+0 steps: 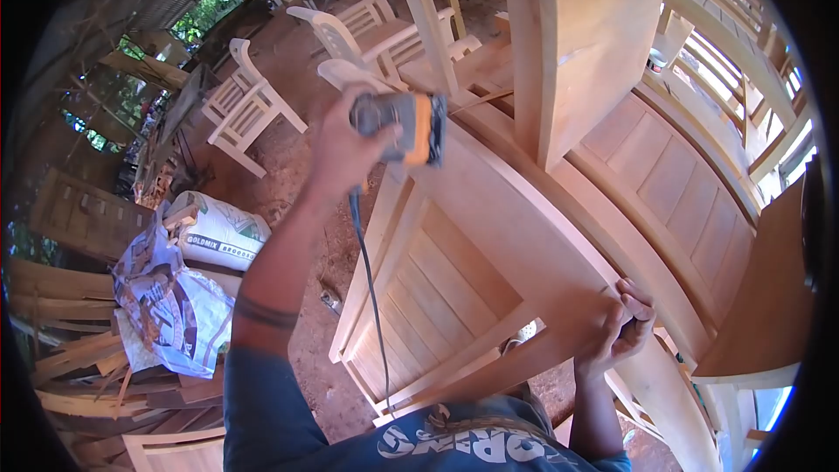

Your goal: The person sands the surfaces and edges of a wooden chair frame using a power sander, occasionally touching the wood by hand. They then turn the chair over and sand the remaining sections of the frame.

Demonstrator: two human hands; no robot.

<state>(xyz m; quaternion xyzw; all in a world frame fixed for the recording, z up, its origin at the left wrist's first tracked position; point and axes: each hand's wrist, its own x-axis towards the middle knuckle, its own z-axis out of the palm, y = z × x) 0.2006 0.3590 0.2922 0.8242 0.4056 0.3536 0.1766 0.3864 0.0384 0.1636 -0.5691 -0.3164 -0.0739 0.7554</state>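
Observation:
My left hand (345,140) is wrapped round an orange and black power sander (411,129), its dark pad side turned to the right. The sander is at the far end of a wide, pale wooden board (516,210), and a black cord (371,271) hangs from it. At the near right corner of that board, my right hand (625,323) has its fingers curled over the edge. Below the board is a slatted wooden panel (437,271), set in a frame.
Pale wooden chairs (249,109) stand on the earth floor ahead. To the left lie a stuffed white sack (218,232), a crumpled plastic bag (170,306) and stacked wood offcuts (79,367). Large wooden furniture with a slatted panel (669,175) rises close on the right.

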